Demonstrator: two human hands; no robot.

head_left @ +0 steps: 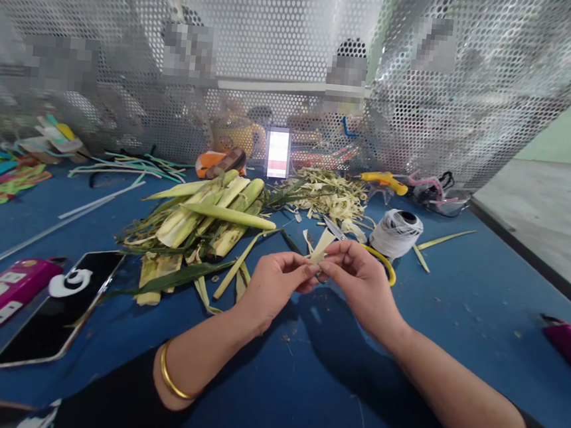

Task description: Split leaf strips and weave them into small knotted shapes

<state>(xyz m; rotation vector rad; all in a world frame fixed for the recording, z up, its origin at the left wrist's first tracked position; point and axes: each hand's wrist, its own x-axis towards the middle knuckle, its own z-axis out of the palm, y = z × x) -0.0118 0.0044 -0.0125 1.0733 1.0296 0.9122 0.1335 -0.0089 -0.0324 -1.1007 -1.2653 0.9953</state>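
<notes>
The left hand (276,278) and right hand (362,282) meet, both pinching a pale, thin, seemingly part-worked strip of husk (322,244) above the blue tabletop (435,334). Beyond, bulky yellow-green husks (230,216) look largely unworked, near a heap of pale shreds (339,197).

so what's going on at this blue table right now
A person is pinching a pale strip between the fingertips of the left hand and right hand, just above the blue table. To the left lies a pile of yellow-green leafy stalks. Beyond the right hand are a spool and yellow-handled scissors, partly hidden.
</notes>
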